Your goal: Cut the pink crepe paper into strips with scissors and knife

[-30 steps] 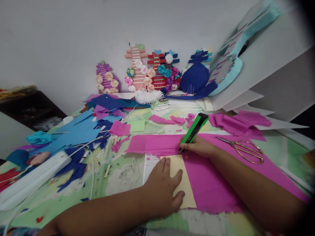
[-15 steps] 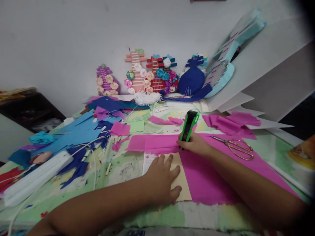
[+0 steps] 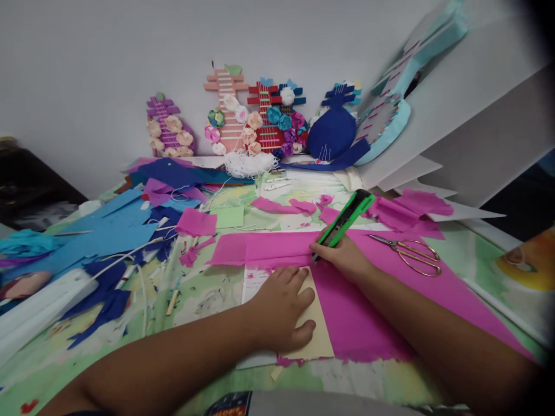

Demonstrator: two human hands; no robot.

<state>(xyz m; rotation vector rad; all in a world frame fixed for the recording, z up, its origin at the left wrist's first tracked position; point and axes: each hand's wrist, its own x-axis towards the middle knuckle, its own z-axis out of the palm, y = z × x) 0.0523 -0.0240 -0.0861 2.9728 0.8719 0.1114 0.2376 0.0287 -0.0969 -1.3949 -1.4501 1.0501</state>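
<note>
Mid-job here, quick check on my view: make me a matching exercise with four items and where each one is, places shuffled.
1. Cutter
2. Cream card
3. Scissors
4. White string tangle

A. Under the left hand
B. In front of the flower-decked models
C. Gripped in the right hand
D. Lying on the pink paper, beyond the right forearm

Pairs: 1-C, 2-A, 3-D, 4-B

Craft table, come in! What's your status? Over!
Left hand spread on cream card. Right hand holding green cutter, tip at pink sheet. Gold-handled scissors lying on same sheet. Over.
</note>
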